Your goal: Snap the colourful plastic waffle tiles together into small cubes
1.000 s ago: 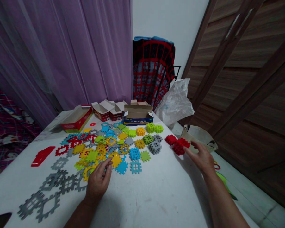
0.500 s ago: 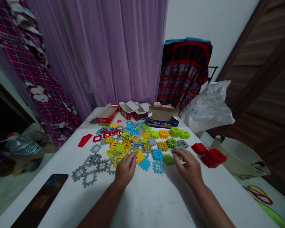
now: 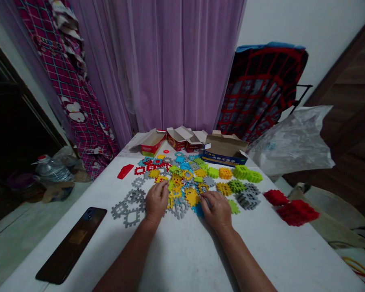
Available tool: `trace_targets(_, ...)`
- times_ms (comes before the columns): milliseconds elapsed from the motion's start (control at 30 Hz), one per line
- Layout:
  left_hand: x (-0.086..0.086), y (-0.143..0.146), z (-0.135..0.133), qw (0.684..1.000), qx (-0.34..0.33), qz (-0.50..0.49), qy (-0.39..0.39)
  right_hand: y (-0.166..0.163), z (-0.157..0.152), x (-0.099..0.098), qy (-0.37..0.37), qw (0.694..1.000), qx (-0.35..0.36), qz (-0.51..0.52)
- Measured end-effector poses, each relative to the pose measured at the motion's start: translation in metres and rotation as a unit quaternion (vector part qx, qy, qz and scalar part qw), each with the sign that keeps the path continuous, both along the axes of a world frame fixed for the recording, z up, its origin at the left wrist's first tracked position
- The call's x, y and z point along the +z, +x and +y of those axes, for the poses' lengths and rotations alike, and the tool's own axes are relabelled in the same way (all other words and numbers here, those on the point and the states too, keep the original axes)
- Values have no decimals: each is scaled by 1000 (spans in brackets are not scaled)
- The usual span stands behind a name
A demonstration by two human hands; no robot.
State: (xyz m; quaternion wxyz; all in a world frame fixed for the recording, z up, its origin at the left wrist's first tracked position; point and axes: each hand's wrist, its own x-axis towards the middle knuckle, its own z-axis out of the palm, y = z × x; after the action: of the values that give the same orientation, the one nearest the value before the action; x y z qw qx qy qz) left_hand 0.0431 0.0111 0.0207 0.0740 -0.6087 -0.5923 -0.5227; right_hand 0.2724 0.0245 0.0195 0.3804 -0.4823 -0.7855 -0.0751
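Observation:
My left hand [image 3: 156, 203] rests at the left front of a pile of flat, notched plastic building pieces. Its fingers are bunched together by a yellow piece [image 3: 171, 200]; whatever is between them is hidden. Right of it lie a grey piece [image 3: 180, 208] and a yellow notched piece [image 3: 192, 197]. My right hand [image 3: 218, 210] curls palm-down over the blue pieces, and a blue piece [image 3: 198, 210] shows by its thumb. What its fingers grip is covered. Beyond that hand are a green piece [image 3: 233, 207] and a grey stack [image 3: 248, 198].
Open cardboard boxes [image 3: 224, 160] line the table's far edge. Red stacks [image 3: 297, 211] sit at the right, with green stacks [image 3: 240, 171] farther back. A phone [image 3: 73, 244] lies at left, near loose grey pieces [image 3: 131, 217]. A plastic bag [image 3: 294, 140] stands beyond the right edge.
My right hand has moved left from beside the grey stack to over the blue pieces. My left hand has shifted left, uncovering a grey piece. The camera view has turned left.

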Motion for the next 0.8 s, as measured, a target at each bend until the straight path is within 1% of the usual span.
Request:
trace_targets(67,-2,-20,4,999,42,-16,1,-5,-1,4,-35,999,-16,-38)
trace_targets(133,-6,-31,7,998,57,-30,-7,-11,-3,7,-72,994,-29,-72)
trace_targets(200,-11,-33,9,998,54,-36,-16,-17,-5,9,-100,990,-39,-94)
trace_targets(300,-15,-29,11,998,48,-33,-27,-23,-8,10,-120,985,-42,-115)
trace_targets(400,-15,-25,12,998,40,-24,-32,-26,-9,11,-120,984,-38,-127)
trace_targets(600,-12,-27,10,999,31,6,-36,-30,-11,14,-113,986,-19,-123)
trace_targets(800,-12,-25,10,998,21,44,-27,-29,-7,6,-94,990,-6,-101)
